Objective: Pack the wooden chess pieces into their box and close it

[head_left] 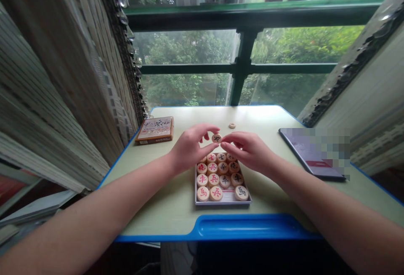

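Observation:
Above the far edge of an open box tray (pixel 224 202), a round wooden Chinese chess piece (pixel 216 139) with a dark character is held up, its face turned toward me. My left hand (pixel 192 144) pinches it between thumb and fingers. From the other side, the thumb and fingertips of my right hand (pixel 244 146) close on its right edge. Rows of similar pieces with red characters (pixel 213 180) and dark characters (pixel 237 178) lie in the tray. A gap shows in the nearest row, left of a dark-marked piece (pixel 241 193). My hands partly cover the far row.
Another loose piece (pixel 232 126) lies on the table beyond my hands. A printed box lid (pixel 155 129) rests at the left, and a dark tablet (pixel 312 155) at the right. The pale table (pixel 151 212) has a blue rim with a recessed blue tray (pixel 249 226) in front.

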Demonstrator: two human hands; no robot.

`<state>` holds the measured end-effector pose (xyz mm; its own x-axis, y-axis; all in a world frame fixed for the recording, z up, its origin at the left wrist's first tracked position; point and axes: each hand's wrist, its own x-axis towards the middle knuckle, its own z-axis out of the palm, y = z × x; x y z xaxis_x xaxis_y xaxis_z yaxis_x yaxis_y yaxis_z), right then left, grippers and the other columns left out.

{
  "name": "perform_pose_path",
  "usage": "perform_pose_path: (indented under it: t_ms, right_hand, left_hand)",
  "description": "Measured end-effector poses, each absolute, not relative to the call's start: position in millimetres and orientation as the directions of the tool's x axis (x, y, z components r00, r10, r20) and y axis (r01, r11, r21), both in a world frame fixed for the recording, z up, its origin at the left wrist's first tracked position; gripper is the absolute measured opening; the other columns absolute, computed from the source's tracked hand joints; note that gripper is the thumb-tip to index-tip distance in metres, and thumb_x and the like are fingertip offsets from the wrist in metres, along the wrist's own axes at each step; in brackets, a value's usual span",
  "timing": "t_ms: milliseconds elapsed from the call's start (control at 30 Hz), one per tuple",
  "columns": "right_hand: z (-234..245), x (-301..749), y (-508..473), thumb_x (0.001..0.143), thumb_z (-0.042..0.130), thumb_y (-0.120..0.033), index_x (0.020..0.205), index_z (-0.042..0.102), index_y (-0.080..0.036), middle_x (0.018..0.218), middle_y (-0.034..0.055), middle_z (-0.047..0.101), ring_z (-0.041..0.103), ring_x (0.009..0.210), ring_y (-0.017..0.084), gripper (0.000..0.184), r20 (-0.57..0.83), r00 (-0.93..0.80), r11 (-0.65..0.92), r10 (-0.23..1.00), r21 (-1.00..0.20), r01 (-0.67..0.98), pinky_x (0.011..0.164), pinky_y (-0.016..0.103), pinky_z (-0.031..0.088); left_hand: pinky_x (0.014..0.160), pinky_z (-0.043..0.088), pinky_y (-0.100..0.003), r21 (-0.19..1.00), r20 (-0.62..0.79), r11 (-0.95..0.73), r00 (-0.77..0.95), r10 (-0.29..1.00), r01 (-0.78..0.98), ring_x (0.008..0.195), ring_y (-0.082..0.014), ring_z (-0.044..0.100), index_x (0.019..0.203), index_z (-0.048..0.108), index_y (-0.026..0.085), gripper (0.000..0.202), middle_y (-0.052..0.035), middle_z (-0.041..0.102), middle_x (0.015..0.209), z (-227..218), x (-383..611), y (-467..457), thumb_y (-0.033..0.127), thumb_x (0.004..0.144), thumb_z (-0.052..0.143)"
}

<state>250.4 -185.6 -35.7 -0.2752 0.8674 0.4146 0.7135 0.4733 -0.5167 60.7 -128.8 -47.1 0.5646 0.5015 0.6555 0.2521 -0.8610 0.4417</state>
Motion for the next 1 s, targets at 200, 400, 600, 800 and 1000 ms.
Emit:
perform_pose_path:
  t_ms: [200, 400, 600, 800, 1000]
  right_hand:
    - [-38.0, 251.0, -185.8, 0.083, 0.056, -0.037, 0.076, 0.066, -0.013, 0.061, -0.0004, 0.056, 0.042, 0.053, 0.008, 0.027, 0.39, -0.259, 0.463, 0.884, -0.645, 0.608, 0.051, 0.022, 0.033]
    - [-35.4, 253.6, -187.9, 0.079, 0.06, -0.045, 0.071, 0.063, -0.012, 0.058, -0.0012, 0.051, 0.043, 0.054, 0.009, 0.033, 0.289, -0.266, 0.386, 0.92, -0.791, 0.475, 0.05, 0.022, 0.032]
    - [-30.5, 254.5, -189.9, 0.075, 0.064, -0.05, 0.071, 0.063, -0.012, 0.058, -0.0012, 0.051, 0.044, 0.055, 0.009, 0.038, 0.237, -0.27, 0.335, 0.933, -0.846, 0.415, 0.05, 0.023, 0.033]
    - [-30.3, 255.6, -190.1, 0.074, 0.063, -0.048, 0.073, 0.064, -0.011, 0.059, -0.0006, 0.053, 0.045, 0.055, 0.009, 0.037, 0.216, -0.333, 0.346, 0.918, -0.848, 0.402, 0.05, 0.022, 0.033]
    - [-30.0, 254.5, -190.7, 0.073, 0.063, -0.041, 0.069, 0.063, -0.011, 0.057, -0.0017, 0.051, 0.042, 0.055, 0.009, 0.03, 0.18, -0.347, 0.324, 0.92, -0.848, 0.42, 0.049, 0.022, 0.032]
  left_hand:
    - [0.068, 0.053, -0.024, 0.125, 0.78, -0.978, 0.593, 0.202, 0.169, 0.077, -0.0118, 0.061, 0.101, 0.059, 0.014, 0.017, -0.0073, 0.065, 0.093, -47.8, 62.8, -133.8, 0.021, 0.085, 0.058]
    - [0.076, 0.055, -0.032, -0.159, 0.73, -0.955, 0.682, 0.057, 0.249, 0.089, -0.0197, 0.063, 0.108, 0.059, 0.013, 0.028, -0.0119, 0.066, 0.099, -45.6, 56.5, -130.4, 0.027, 0.084, 0.059]
    - [0.073, 0.054, -0.031, -0.159, 0.701, -0.958, 0.711, 0.06, 0.239, 0.084, -0.0186, 0.064, 0.102, 0.063, 0.012, 0.025, -0.0113, 0.067, 0.095, -42.3, 54.6, -131.3, 0.03, 0.085, 0.058]
    - [0.068, 0.052, -0.03, -0.121, 0.683, -0.969, 0.727, 0.076, 0.215, 0.075, -0.0175, 0.063, 0.097, 0.065, 0.012, 0.02, -0.0103, 0.068, 0.087, -41.4, 56.8, -136.7, 0.025, 0.083, 0.058]
    - [0.068, 0.052, -0.029, -0.047, 0.681, -0.985, 0.726, 0.091, 0.167, 0.078, -0.0167, 0.063, 0.099, 0.065, 0.014, 0.024, -0.01, 0.069, 0.089, -38.6, 55.8, -137.7, 0.029, 0.081, 0.062]
